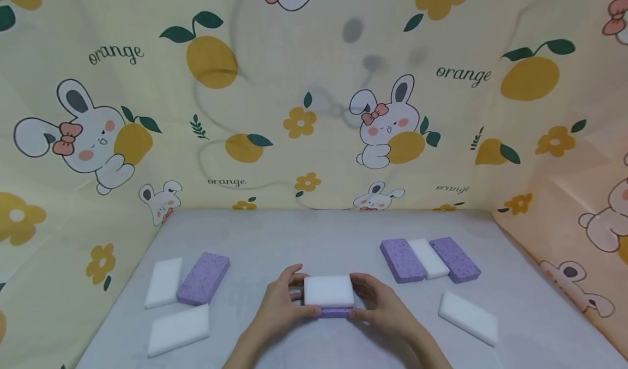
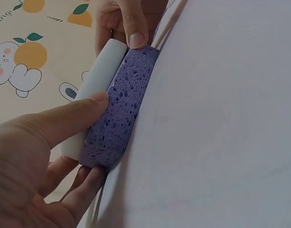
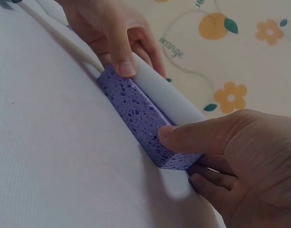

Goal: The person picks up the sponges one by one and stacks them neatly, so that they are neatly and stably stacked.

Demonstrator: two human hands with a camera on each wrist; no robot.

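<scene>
A white sponge [image 1: 328,291] lies flat on top of a purple sponge [image 1: 334,313] near the front middle of the table. At the stack's left end, my left hand [image 1: 284,299] grips the purple sponge, its thumb on the front side and curled fingers at the end. My right hand [image 1: 381,305] holds the right end the same way. Both wrist views show the pores of the purple sponge [image 2: 121,104] and its lower edge right at the tabletop. The white sponge [image 3: 169,92] sits close over it, its far side hidden.
To the left lie a purple sponge [image 1: 203,278] and two white sponges, one of them [image 1: 178,330] nearer the front. At the back right, a white sponge [image 1: 428,258] sits between two purple ones [image 1: 402,260]. Another white sponge [image 1: 468,318] lies at front right. Patterned cloth [image 1: 314,58] walls the table.
</scene>
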